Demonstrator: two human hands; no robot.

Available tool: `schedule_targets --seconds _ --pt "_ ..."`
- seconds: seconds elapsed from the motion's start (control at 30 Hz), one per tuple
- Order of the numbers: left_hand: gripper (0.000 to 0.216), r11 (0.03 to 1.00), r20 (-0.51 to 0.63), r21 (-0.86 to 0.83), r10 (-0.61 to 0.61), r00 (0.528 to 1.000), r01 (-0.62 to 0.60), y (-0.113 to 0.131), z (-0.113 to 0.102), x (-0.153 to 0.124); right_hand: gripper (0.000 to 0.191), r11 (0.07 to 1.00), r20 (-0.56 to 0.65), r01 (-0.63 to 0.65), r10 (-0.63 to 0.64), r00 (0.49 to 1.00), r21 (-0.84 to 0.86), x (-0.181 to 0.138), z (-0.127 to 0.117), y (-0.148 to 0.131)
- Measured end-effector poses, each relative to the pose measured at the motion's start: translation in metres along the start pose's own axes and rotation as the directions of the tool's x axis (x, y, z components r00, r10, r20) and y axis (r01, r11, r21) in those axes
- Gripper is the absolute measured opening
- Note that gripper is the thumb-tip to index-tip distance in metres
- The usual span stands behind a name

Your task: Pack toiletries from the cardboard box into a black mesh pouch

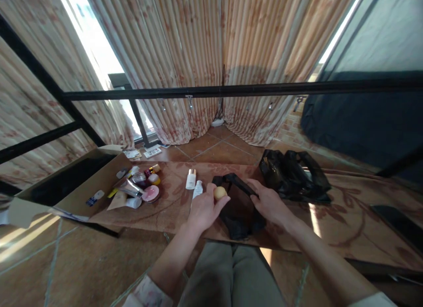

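My left hand (205, 208) is closed around a small item with a round, pale gold top (220, 192); the rest of it is hidden by my fingers. It is at the left side of a black bag (239, 227), whose mouth stands open toward me. On the right, my right hand (269, 203) grips the bag's rim and handle. Just left of my left hand lie a white tube (197, 189) and a white bottle with a light cap (191, 179), both on the patterned cloth.
Several cosmetics surround a pink round compact (150, 194) beside an open cardboard box (89, 183). Another black bag (294, 175) sits to the right. A dark phone-like slab (398, 223) lies at far right. A black metal bar (205, 92) crosses in front of curtains.
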State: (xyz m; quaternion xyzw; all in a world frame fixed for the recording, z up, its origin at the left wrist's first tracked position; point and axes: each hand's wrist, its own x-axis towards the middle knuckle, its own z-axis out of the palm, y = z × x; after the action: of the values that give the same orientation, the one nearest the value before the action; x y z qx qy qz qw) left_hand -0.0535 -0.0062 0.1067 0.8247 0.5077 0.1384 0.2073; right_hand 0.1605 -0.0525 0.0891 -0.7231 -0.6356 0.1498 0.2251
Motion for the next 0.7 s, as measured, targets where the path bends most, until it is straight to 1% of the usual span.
schedule_targets --seconds 0.1,0.2,0.27,0.37,0.47,0.57,0.7 --pt "0.045 0.991 0.037 0.135 -0.015 0.999 0.010 -0.002 -0.010 0.007 0.068 0.994 -0.025 0.036 -0.034 0.999 0.102 -0.008 0.003 -0.005" --pt "0.040 0.976 0.107 0.218 -0.022 0.994 -0.002 0.000 -0.014 0.012 0.069 0.987 -0.066 0.057 -0.047 0.997 0.154 -0.013 0.009 -0.010" --pt "0.036 0.966 0.118 0.258 0.002 0.993 -0.033 0.002 -0.012 0.013 0.065 0.986 -0.087 0.062 -0.049 0.995 0.154 -0.016 0.013 -0.012" --pt "0.034 0.948 0.095 0.312 0.040 0.995 -0.068 0.004 -0.009 0.014 0.054 0.990 -0.086 0.061 -0.050 0.995 0.127 -0.020 0.018 -0.013" --pt "0.033 0.937 0.095 0.338 0.053 0.994 -0.082 0.005 -0.006 0.015 0.044 0.994 -0.099 0.025 -0.015 0.995 0.106 -0.022 0.020 -0.014" --pt "0.031 0.923 0.097 0.363 0.102 0.990 -0.131 0.005 -0.003 0.017 0.038 0.994 -0.129 -0.013 0.027 0.991 0.111 -0.024 0.021 -0.016" --pt "0.029 0.879 0.101 0.426 0.190 0.977 -0.215 0.007 -0.002 0.022 0.036 0.991 -0.157 -0.019 0.040 0.987 0.129 -0.026 0.023 -0.019"
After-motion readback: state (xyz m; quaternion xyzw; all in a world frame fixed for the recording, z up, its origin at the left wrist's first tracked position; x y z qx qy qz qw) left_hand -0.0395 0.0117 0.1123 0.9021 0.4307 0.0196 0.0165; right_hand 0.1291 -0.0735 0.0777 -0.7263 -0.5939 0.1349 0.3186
